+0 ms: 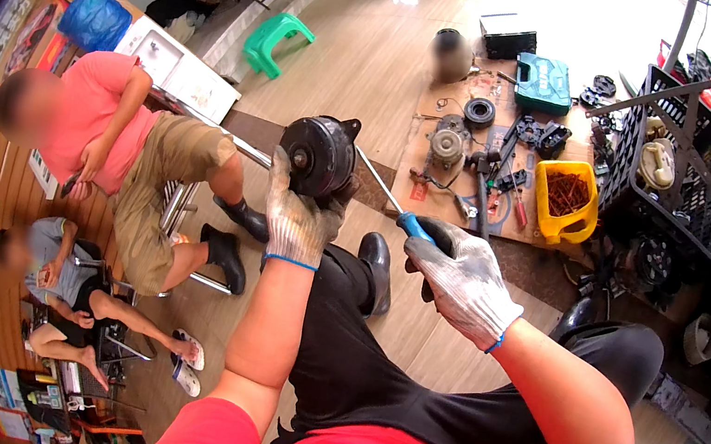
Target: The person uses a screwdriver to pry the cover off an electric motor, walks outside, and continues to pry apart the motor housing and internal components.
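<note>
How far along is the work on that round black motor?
Already apart: parts lie spread on the cardboard. In hand: the left hand holds the black motor while the right hand drives a blue-handled screwdriver into it. Left: the motor's casing is not yet open.

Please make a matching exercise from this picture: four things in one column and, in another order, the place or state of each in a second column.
Things:
1. black motor
2. screwdriver
3. yellow container
4. green stool

Places or states:
A. on the wooden floor, far behind, to the left
B. held up in the gloved left hand
C. on the cardboard, full of brown screws
D. gripped in the gloved right hand, its tip toward the motor

Pairs: 1-B, 2-D, 3-C, 4-A
</note>
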### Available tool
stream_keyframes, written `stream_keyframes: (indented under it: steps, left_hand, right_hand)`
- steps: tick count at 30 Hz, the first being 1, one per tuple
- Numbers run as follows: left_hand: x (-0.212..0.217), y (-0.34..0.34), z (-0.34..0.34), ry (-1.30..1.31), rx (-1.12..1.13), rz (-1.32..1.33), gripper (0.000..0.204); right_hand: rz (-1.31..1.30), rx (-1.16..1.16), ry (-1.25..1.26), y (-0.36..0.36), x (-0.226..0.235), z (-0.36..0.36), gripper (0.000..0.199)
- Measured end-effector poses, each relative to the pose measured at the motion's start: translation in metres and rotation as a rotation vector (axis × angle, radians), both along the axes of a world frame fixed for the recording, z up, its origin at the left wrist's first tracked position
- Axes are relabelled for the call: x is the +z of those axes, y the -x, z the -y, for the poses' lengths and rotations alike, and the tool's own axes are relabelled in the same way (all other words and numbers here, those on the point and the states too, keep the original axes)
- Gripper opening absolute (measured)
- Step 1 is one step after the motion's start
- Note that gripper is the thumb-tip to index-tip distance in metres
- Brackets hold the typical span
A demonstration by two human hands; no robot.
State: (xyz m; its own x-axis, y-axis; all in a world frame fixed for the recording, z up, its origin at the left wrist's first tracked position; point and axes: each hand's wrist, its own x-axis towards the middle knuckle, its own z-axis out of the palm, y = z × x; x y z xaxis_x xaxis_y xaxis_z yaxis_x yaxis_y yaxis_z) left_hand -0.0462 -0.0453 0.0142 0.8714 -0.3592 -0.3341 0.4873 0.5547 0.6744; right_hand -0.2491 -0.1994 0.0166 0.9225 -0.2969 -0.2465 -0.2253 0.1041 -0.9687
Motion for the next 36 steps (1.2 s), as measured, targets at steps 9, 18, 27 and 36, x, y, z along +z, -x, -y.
stream_keyframes:
  steps: [9, 18, 27, 36]
  left_hand:
    - [-0.007, 0.012, 0.023, -0.049, -0.011, -0.023, 0.061]
    - [-0.015, 0.034, 0.034, 0.044, -0.32, 0.103, 0.065]
    - [-0.009, 0.032, 0.023, 0.035, -0.445, 0.018, 0.072]
    - [-0.016, 0.018, 0.006, -0.011, -0.161, 0.129, 0.067]
  right_hand:
    - [-0.046, -0.066, -0.106, -0.011, 0.022, 0.003, 0.034]
    - [0.04, -0.142, -0.079, -0.022, 0.027, 0.026, 0.031]
    - [0.084, -0.081, 0.081, -0.019, 0.014, 0.031, 0.03]
    - [0.111, -0.113, 0.319, -0.008, 0.03, 0.03, 0.038]
